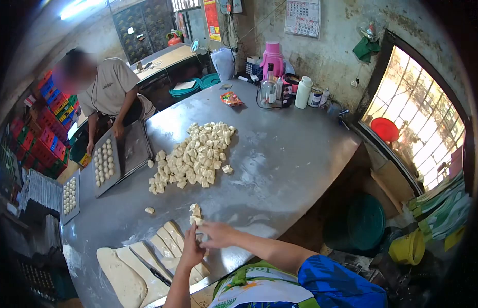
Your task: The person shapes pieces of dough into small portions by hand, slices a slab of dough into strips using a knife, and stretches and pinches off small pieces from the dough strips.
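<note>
The left hand point(191, 247) and right hand point(218, 235) meet at the near end of a short row of pale, cut dough pieces point(195, 209) on the grey metal bench point(269, 174); whether they grip any, I cannot tell. Cream-coloured flat dough strips point(169, 241) lie near, left of the hands, beside a smooth pale dough slab point(120, 272). A large heap of pale dough chunks point(195, 154) sits farther off.

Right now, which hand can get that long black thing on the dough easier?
Probably the left hand: it looks closer to the long black thing on the dough. The right hand is farther off, beyond the left.
</note>
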`<state>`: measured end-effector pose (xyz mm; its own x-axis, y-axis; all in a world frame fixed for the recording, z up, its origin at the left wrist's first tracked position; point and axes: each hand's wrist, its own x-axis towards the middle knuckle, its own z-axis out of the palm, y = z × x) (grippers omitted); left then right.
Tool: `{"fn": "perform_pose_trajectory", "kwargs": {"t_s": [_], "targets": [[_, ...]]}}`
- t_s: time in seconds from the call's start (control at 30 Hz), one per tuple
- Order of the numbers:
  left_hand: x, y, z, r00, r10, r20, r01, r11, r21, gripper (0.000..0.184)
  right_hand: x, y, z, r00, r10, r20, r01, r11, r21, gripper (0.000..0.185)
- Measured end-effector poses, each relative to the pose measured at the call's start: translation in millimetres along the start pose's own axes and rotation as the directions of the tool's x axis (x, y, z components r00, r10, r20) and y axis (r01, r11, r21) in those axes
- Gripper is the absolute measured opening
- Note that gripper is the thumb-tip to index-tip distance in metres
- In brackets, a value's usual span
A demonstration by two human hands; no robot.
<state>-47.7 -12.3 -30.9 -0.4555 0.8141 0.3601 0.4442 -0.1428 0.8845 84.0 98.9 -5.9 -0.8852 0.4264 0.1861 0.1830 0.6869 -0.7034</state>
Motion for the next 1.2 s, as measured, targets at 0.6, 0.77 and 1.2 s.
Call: {"fn": "perform_pose_trajectory", "kwargs": {"t_s": [0.6, 0.77, 1.2], "targets": [[13, 10, -29, 0.980, -0.137, 0.144, 0.137, 0.990, 0.008, 0.037, 16, 7, 13, 0.975, -0.001, -0.223, -0.019, 0.996, -0.088, 0.026], [14, 14, -31, 0.989, -0.005, 0.148, -0.010, 0.995, 0.100, 0.040, 23, -14, 26, 0.994, -0.013, -0.105, 0.031, 0.984, 0.177, 0.032], [-15, 3, -25, 0.989, 0.145, 0.014, -0.144, 0.958, 0.248, 0.031, 13, -9, 21, 0.985, 0.073, 0.155, -0.070, 0.997, -0.024, 0.048]]}}
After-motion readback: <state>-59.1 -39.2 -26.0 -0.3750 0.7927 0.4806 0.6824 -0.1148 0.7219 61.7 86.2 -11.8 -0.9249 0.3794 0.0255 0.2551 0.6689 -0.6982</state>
